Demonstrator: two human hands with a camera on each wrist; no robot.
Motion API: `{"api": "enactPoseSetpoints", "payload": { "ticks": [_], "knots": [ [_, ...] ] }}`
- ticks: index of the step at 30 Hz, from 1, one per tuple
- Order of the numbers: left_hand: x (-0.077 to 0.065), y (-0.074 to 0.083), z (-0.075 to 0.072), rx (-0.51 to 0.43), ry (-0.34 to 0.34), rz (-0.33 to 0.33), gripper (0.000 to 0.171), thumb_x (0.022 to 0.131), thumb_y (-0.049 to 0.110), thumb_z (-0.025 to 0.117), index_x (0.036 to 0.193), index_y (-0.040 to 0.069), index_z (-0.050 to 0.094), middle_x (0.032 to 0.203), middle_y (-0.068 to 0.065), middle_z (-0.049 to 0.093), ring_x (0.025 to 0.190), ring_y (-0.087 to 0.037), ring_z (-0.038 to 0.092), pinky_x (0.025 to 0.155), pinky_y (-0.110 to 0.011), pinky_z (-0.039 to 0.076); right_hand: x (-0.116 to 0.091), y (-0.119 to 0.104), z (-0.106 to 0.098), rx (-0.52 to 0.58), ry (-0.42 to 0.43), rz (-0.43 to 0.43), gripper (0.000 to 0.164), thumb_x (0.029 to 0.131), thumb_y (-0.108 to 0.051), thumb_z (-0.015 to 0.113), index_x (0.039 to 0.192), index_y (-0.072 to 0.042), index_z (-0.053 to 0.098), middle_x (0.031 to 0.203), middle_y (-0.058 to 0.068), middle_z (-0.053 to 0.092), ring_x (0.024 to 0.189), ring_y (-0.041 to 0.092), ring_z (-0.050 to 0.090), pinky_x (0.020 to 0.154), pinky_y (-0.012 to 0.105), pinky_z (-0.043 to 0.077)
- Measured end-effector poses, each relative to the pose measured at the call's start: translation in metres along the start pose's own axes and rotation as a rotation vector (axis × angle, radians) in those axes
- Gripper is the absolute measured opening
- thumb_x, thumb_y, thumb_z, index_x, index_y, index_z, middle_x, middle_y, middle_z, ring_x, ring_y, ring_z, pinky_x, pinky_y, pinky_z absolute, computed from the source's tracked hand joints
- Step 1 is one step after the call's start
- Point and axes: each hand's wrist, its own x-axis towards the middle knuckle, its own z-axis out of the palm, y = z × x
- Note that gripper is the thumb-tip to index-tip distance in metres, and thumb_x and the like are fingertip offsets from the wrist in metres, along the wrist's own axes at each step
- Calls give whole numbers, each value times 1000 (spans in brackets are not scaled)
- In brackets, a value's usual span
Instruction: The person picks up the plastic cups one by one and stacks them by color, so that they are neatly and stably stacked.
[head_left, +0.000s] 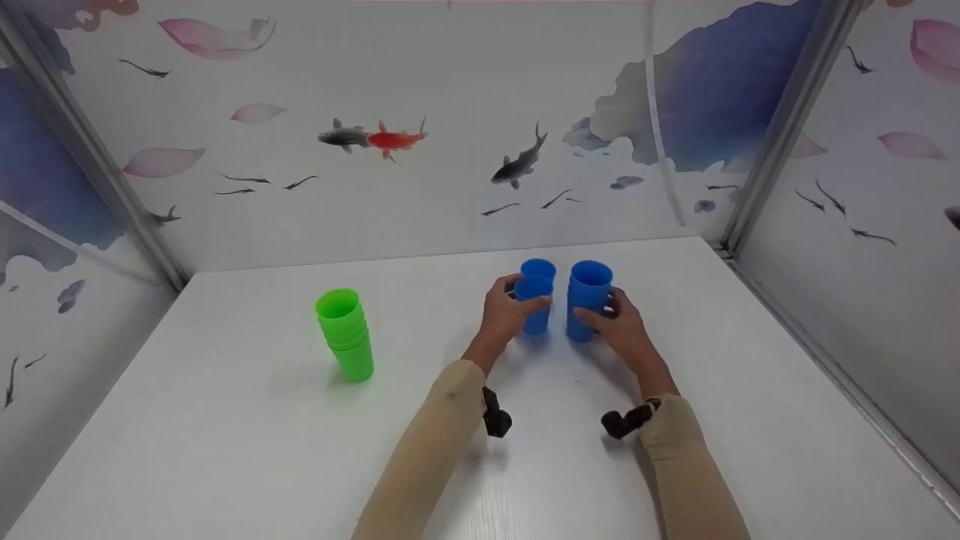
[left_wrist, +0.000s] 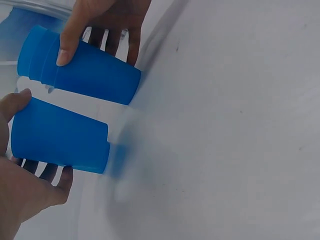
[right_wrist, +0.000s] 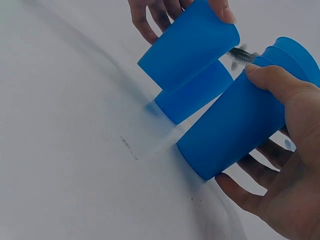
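Note:
My left hand (head_left: 501,315) grips a single blue cup (right_wrist: 190,45) between thumb and fingers. In the right wrist view this cup looks raised off the table. Just behind it, a second blue cup (right_wrist: 197,92) stands on the table, partly hidden by the first. A stack of nested blue cups (head_left: 590,289) stands upright to the right, a narrow gap away. My right hand (head_left: 626,330) holds that stack, thumb on the near side and fingers around the far right. Several rims show at its top in the right wrist view.
A stack of nested green cups (head_left: 345,337) stands on the left part of the white table (head_left: 225,420), leaning slightly. Printed panels with fish and petals wall the table at the back (head_left: 450,210) and both sides. Black wrist cameras (head_left: 495,416) sit on the forearms.

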Motion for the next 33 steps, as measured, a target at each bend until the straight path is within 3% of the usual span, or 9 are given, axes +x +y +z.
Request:
{"api": "enactPoseSetpoints", "payload": {
  "ticks": [11, 21, 33],
  "knots": [
    [0, 17, -13, 23, -16, 34, 75, 86, 37, 79, 148, 13, 44, 152, -13, 47, 140, -32, 48, 115, -48, 43, 0, 1, 1, 5, 2, 13, 106, 86, -58, 71, 161, -14, 11, 165, 18, 24, 151, 39, 29, 120, 54, 33],
    [2, 48, -29, 28, -13, 97, 73, 87, 33, 79, 148, 10, 45, 152, -14, 46, 141, -32, 47, 115, -47, 43, 2, -2, 2, 7, 2, 25, 102, 88, -53, 71, 161, -13, 11, 165, 19, 24, 152, 39, 29, 120, 53, 33],
    [-7, 76, -21, -26, -4, 143, 72, 87, 33, 79, 147, 9, 46, 151, -14, 48, 139, -29, 48, 114, -44, 44, 2, -1, 2, 13, -7, 15, 104, 87, -55, 71, 161, -13, 11, 166, 17, 23, 152, 38, 28, 121, 53, 32]
  ]
}}
